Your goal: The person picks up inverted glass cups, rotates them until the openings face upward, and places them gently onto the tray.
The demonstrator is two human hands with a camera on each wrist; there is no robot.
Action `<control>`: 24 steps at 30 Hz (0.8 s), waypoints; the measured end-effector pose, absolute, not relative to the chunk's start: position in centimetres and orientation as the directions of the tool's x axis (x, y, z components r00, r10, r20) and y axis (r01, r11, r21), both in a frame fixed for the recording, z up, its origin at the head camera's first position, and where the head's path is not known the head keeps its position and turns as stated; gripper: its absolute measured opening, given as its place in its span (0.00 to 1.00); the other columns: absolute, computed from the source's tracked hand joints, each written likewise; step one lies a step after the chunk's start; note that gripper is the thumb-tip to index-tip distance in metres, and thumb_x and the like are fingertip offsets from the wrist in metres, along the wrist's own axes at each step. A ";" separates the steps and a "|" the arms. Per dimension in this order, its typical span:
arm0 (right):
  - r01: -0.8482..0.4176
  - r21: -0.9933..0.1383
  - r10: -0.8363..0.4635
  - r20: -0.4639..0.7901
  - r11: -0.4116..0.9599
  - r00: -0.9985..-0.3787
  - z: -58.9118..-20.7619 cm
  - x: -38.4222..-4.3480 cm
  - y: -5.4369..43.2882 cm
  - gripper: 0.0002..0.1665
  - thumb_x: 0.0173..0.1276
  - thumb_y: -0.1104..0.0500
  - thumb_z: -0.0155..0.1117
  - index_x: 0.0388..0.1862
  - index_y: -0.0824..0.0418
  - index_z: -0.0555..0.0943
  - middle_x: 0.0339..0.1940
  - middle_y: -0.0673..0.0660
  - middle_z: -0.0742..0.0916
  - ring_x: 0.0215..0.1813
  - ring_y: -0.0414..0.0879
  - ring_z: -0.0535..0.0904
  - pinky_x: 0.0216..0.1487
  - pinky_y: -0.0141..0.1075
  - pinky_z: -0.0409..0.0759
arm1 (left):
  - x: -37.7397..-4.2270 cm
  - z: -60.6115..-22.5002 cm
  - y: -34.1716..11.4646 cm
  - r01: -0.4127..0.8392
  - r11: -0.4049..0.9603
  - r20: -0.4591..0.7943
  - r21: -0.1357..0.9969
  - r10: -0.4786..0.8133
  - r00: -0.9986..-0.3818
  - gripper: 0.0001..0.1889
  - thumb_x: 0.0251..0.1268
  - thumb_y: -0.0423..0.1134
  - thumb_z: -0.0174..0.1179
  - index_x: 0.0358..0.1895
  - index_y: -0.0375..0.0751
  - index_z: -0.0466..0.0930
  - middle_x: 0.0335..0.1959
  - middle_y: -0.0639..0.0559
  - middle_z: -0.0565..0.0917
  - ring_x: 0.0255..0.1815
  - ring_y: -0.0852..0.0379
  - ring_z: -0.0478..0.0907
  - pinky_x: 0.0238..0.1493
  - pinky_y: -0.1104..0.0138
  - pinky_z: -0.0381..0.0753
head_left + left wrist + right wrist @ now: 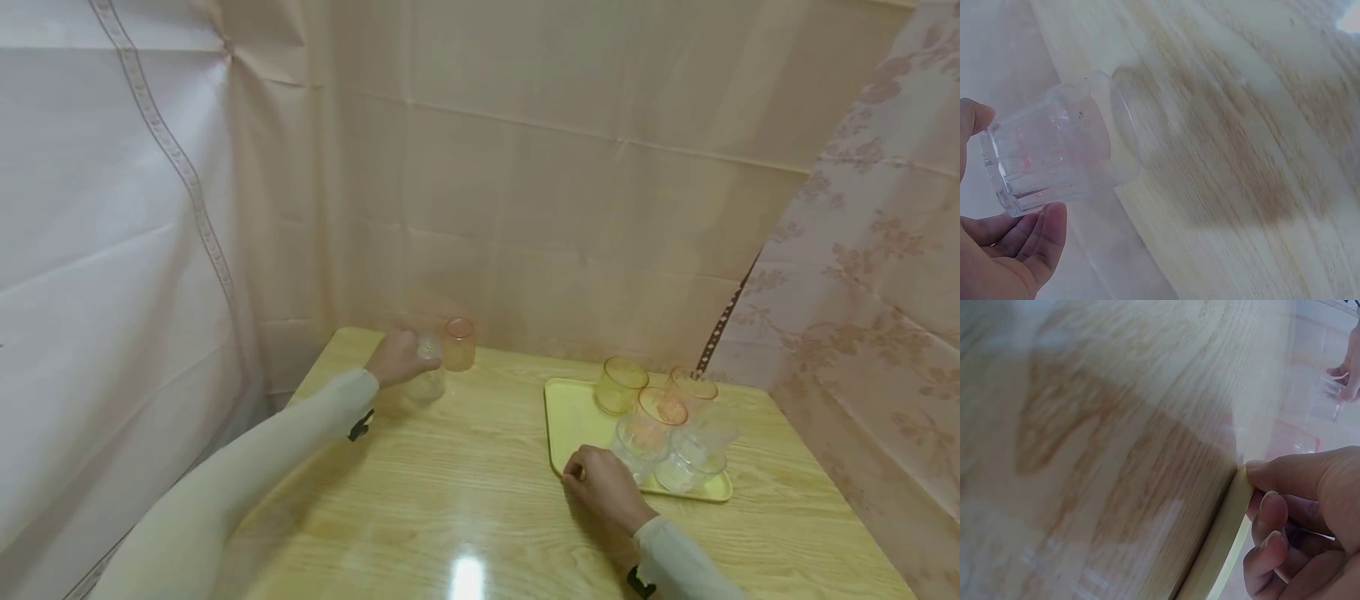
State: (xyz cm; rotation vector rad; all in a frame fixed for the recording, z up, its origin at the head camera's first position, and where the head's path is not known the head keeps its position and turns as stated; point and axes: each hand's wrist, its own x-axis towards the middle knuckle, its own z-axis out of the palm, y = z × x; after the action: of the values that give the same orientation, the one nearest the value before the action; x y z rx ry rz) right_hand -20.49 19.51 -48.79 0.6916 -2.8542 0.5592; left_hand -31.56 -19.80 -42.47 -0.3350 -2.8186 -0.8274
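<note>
My left hand (401,358) grips a clear cup (426,385) at the far left of the table. In the left wrist view the thumb and fingers lie on either side of the cup's (1054,147) thick faceted end, while its thinner end points toward the tabletop. Just right of that cup stands an orange-tinted cup (459,346). My right hand (603,486) pinches the near left corner of a yellow tray (573,417); in the right wrist view the thumb presses on the tray's edge (1225,540) with curled fingers beside it.
On the tray stand a yellow cup (621,387), orange-rimmed cups (663,408) and clear cups (686,467), close together on its right side. The wooden table (465,467) meets a hanging cloth (525,208) at the back, with more cloth at both sides.
</note>
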 end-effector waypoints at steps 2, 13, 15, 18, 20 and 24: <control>-0.471 -0.317 -0.413 0.233 0.823 -0.880 -48.8 -20.5 19.5 0.12 0.57 0.66 0.80 0.24 0.53 0.85 0.25 0.43 0.81 0.28 0.36 0.77 0.29 0.31 0.76 | -31.3 -42.4 -19.6 0.271 0.807 0.233 0.525 0.170 -0.957 0.23 0.56 0.49 0.71 0.18 0.48 0.65 0.16 0.59 0.64 0.18 0.60 0.61 0.22 0.65 0.64; -0.451 -0.330 -0.395 0.225 0.829 -0.891 -48.6 -20.6 19.6 0.11 0.58 0.65 0.79 0.24 0.53 0.86 0.27 0.43 0.83 0.30 0.37 0.78 0.31 0.32 0.78 | -29.7 -41.8 -17.7 0.340 0.726 0.256 0.597 0.229 -0.939 0.15 0.56 0.47 0.72 0.27 0.43 0.77 0.23 0.56 0.76 0.24 0.58 0.70 0.27 0.64 0.71; -0.458 -0.328 -0.400 0.231 0.826 -0.887 -48.6 -20.6 19.6 0.11 0.57 0.66 0.80 0.24 0.53 0.86 0.27 0.43 0.83 0.29 0.37 0.78 0.30 0.32 0.78 | -29.6 -41.9 -17.2 0.353 0.715 0.258 0.604 0.244 -0.935 0.15 0.56 0.47 0.72 0.28 0.42 0.78 0.23 0.54 0.77 0.24 0.58 0.70 0.26 0.64 0.71; -0.462 -0.326 -0.406 0.227 0.825 -0.885 -48.5 -20.5 19.5 0.10 0.58 0.65 0.79 0.24 0.53 0.86 0.26 0.43 0.82 0.29 0.37 0.78 0.30 0.33 0.78 | -29.2 -42.0 -16.5 0.356 0.723 0.256 0.592 0.251 -0.934 0.16 0.55 0.49 0.72 0.28 0.42 0.78 0.24 0.54 0.77 0.24 0.59 0.70 0.25 0.65 0.70; -0.460 -0.327 -0.407 0.220 0.826 -0.887 -48.5 -20.5 19.5 0.10 0.58 0.65 0.79 0.24 0.53 0.86 0.26 0.43 0.82 0.29 0.38 0.78 0.31 0.33 0.78 | -28.9 -42.1 -16.0 0.356 0.736 0.253 0.576 0.253 -0.934 0.17 0.55 0.50 0.72 0.27 0.42 0.77 0.23 0.55 0.76 0.24 0.59 0.70 0.24 0.66 0.70; -0.447 -0.333 -0.400 0.203 0.830 -0.894 -48.5 -20.4 19.4 0.11 0.58 0.65 0.79 0.24 0.53 0.86 0.26 0.43 0.82 0.30 0.38 0.79 0.31 0.33 0.78 | -28.1 -42.0 -15.1 0.345 0.750 0.240 0.564 0.250 -0.938 0.19 0.54 0.52 0.74 0.29 0.41 0.78 0.25 0.55 0.76 0.26 0.58 0.71 0.27 0.65 0.70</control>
State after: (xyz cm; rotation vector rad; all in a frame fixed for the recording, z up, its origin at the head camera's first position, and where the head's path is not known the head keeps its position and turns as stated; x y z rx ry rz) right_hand -20.38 19.40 -48.52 0.6702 -2.8854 0.5713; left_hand -28.11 -15.08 -41.98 -0.4788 -2.7973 -0.9459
